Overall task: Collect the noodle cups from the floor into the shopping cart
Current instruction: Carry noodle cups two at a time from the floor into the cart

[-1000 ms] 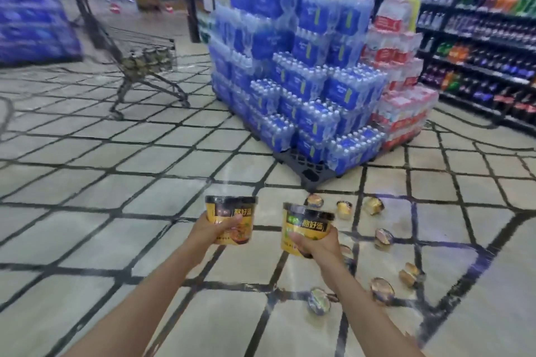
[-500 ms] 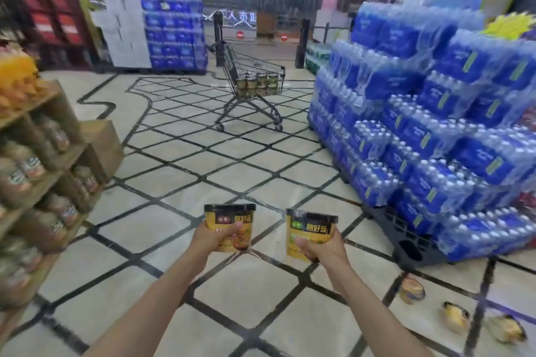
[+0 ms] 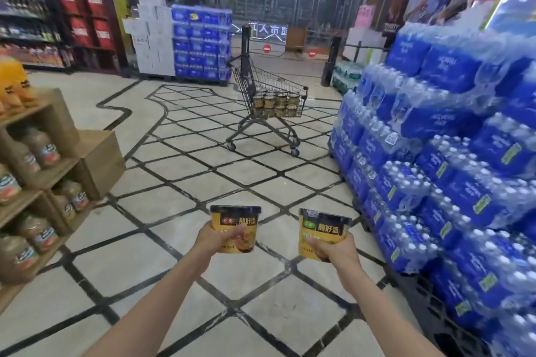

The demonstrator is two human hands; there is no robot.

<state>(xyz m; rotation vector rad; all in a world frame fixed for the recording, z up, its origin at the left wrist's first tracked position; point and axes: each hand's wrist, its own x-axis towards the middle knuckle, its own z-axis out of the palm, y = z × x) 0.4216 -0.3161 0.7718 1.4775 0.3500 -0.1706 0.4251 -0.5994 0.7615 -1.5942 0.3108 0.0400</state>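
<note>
My left hand (image 3: 216,239) grips a yellow noodle cup with a black lid (image 3: 235,224), held upright in front of me. My right hand (image 3: 336,249) grips a second yellow noodle cup (image 3: 322,233), tilted slightly. Ahead, in the middle of the aisle, stands a wire shopping cart (image 3: 268,95) with several noodle cups (image 3: 275,101) stacked in its basket. The cart is well beyond arm's reach. No cups on the floor are in view.
A tall stack of blue bottled-water packs (image 3: 452,159) on a black pallet lines the right side. Wooden crate shelves with jars (image 3: 37,159) stand at the left. Tiled floor (image 3: 203,177) runs between them to the cart. More water packs (image 3: 200,43) and barrier posts stand behind it.
The view has swung left, away from the cups scattered on the floor, and moved toward the cart, which now looks nearer and centred. Both hands keep holding their cups.
</note>
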